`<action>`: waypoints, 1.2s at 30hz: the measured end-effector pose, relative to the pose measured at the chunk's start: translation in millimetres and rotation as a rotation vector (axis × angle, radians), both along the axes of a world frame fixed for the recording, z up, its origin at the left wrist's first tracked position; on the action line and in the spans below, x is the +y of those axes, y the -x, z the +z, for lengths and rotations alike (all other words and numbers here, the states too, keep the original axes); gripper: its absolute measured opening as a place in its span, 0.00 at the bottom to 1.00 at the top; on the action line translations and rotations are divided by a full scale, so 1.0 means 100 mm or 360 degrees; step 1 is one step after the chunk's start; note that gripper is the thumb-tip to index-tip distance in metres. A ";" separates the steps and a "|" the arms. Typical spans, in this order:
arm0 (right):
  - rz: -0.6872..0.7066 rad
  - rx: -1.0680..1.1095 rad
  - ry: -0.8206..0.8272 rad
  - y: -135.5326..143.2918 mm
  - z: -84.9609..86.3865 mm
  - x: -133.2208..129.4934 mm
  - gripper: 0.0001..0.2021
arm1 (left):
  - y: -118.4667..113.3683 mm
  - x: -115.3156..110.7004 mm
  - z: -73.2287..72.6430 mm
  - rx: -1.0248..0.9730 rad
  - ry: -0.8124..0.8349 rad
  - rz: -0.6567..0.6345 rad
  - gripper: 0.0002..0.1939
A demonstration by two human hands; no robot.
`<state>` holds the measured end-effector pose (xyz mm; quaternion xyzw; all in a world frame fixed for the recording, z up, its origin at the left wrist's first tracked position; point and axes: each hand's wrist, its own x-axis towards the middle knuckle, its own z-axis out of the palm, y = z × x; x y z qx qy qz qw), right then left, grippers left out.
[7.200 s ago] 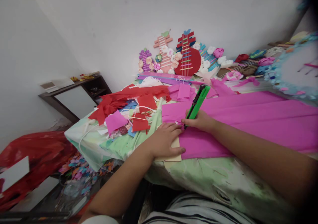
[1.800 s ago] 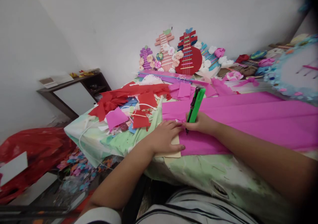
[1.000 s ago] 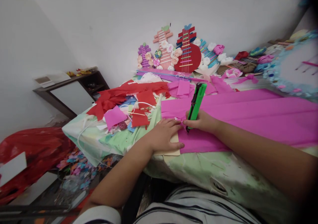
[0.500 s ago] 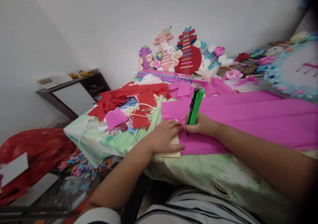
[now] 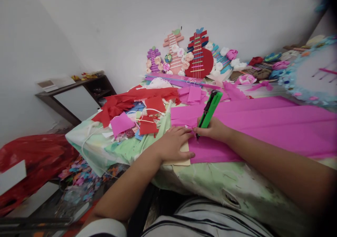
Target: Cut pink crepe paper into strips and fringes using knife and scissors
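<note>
My right hand [image 5: 216,129] is closed around a green and black utility knife [image 5: 210,110]. The knife leans to the right, its dark tip down at the sheet of magenta crepe paper [image 5: 263,124]. My left hand [image 5: 175,144] lies flat with fingers stretched, pressing on a cream piece of card [image 5: 186,156] at the left end of the magenta paper. Its fingertips are close to the knife tip. Most of the card is hidden under that hand. Whether the blade touches the paper is too small to make out.
Red crepe paper [image 5: 116,105] and a small magenta piece [image 5: 121,124] lie among scraps on the left of the cloth-covered table [image 5: 100,153]. Decorated instrument-shaped crafts [image 5: 201,61] lean on the wall. A round blue-rimmed craft [image 5: 313,72] stands at the right.
The right hand and knife have shifted slightly away from me, and the knife tilts further to the right. My left hand stays in place on the card.
</note>
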<state>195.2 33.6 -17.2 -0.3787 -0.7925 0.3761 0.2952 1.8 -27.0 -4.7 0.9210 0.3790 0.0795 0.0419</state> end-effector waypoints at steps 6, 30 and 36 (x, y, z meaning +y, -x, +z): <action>0.0078 0.0091 0.0042 -0.02 0.01 -0.03 0.15 | 0.00 0.00 0.00 -0.0006 -0.0016 -0.0010 0.32; 0.0283 0.0012 0.0094 -0.03 -0.01 -0.04 0.14 | -0.01 -0.01 0.01 0.0004 0.0003 0.0006 0.31; 0.0342 -0.0005 0.0094 -0.04 -0.03 -0.02 0.15 | 0.00 0.00 0.00 0.0009 -0.0009 0.0021 0.32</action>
